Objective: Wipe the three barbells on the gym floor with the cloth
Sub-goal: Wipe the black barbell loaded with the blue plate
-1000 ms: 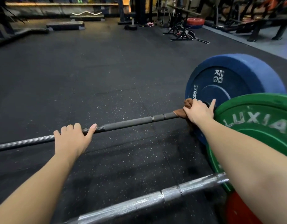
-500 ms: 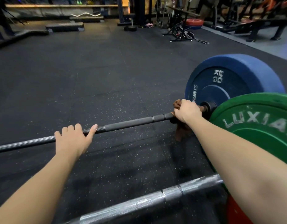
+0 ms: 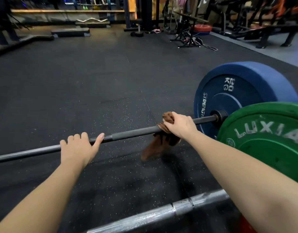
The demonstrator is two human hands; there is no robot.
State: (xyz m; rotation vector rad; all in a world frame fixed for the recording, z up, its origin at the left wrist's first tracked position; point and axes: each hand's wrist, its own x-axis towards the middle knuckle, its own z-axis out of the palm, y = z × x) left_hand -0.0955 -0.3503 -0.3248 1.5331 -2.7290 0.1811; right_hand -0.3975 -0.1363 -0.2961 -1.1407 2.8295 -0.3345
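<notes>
A dark barbell bar [image 3: 133,132] lies across the rubber floor and ends in a blue 20 kg plate [image 3: 242,91] at the right. My right hand [image 3: 180,125] is closed around a brown cloth [image 3: 159,145] wrapped over this bar, a hand's width left of the plate; the cloth's loose end hangs to the floor. My left hand [image 3: 79,148] rests on the bar further left, fingers curled over it. Nearer me lies a silver barbell bar [image 3: 161,214] with a green plate [image 3: 269,140]. A red plate [image 3: 247,226] shows at the bottom right edge.
Black speckled rubber floor [image 3: 94,81] stretches ahead. At the back stand step platforms [image 3: 70,32], a curl bar [image 3: 91,19], a rack frame [image 3: 138,14], a folding stand [image 3: 188,39] with a red plate [image 3: 202,28], and benches [image 3: 270,34] at the far right.
My right hand has slid the cloth leftward along the dark bar, away from the blue plate's collar, baring a stretch of bar. The left hand has stayed in place.
</notes>
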